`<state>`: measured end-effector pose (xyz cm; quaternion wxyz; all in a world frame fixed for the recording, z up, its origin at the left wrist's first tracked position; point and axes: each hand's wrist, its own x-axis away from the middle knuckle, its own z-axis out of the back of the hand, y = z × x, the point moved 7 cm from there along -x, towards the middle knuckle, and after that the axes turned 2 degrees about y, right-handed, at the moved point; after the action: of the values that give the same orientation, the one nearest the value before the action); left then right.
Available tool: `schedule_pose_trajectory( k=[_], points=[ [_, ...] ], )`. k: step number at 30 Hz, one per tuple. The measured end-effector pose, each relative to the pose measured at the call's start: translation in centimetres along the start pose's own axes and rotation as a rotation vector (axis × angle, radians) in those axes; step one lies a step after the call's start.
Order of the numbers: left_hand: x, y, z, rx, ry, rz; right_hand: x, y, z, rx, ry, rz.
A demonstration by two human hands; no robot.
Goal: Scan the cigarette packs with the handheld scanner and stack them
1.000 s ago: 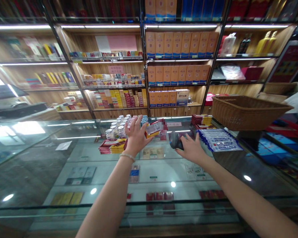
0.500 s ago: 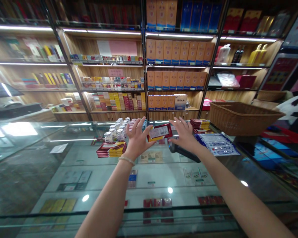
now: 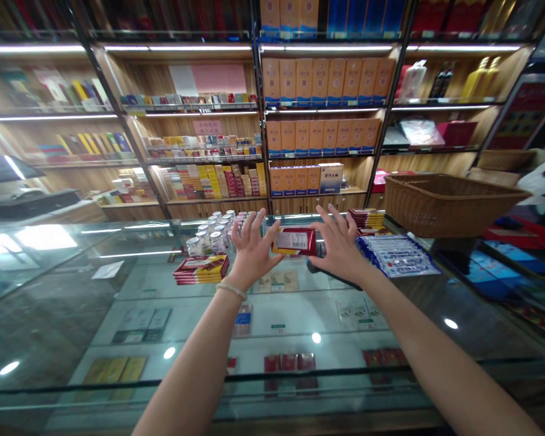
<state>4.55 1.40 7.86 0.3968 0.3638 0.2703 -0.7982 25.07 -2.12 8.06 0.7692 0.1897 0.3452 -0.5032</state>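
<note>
A flat red and yellow packet, apparently a chocolate bar (image 3: 295, 241), is held above the glass counter with its white barcode label facing me. My left hand (image 3: 254, 245) pinches its left end between thumb and fingers. Around its right end, the thumb and forefinger of my right hand (image 3: 338, 245) are closed, other fingers raised. To the left lies a stack of similar red and yellow packets (image 3: 200, 269), and a second stack (image 3: 367, 219) is behind my right hand. A dark handheld device (image 3: 333, 275), partly hidden, lies beneath my right hand.
Small lidded jars (image 3: 209, 233) stand behind the left stack. Blue and white packets (image 3: 397, 255) lie right of my right wrist, before a wicker basket (image 3: 452, 206). The glass counter (image 3: 186, 327) displays boxes inside. Stocked shelves (image 3: 200, 157) line the wall behind.
The packet has turned from tilted to nearly level. My right hand has closed in on its right end. The view has shifted slightly.
</note>
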Motion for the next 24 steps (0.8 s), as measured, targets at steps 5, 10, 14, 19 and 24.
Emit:
schedule_pose_trajectory(
  k=[5, 10, 14, 19, 24],
  points=[
    [-0.5, 1.5, 0.6, -0.015, -0.03, -0.03, 0.0, -1.1, 0.7, 0.031, 0.01, 0.046],
    [-0.9, 2.8, 1.0, -0.004, -0.026, -0.048, 0.1, -1.6, 0.8, 0.063, 0.015, 0.07],
    [-0.8, 3.4, 0.8, 0.022, -0.045, -0.082, 0.2, -2.1, 0.8, 0.053, 0.005, 0.089],
    [-0.7, 3.0, 1.1, 0.016, -0.035, -0.069, 0.1, -2.0, 1.5, -0.066, -0.044, 0.097],
    [-0.8, 2.0, 1.7, 0.016, 0.015, -0.009, -0.2, 1.3, 1.7, -0.205, 0.02, -0.072]
  ],
)
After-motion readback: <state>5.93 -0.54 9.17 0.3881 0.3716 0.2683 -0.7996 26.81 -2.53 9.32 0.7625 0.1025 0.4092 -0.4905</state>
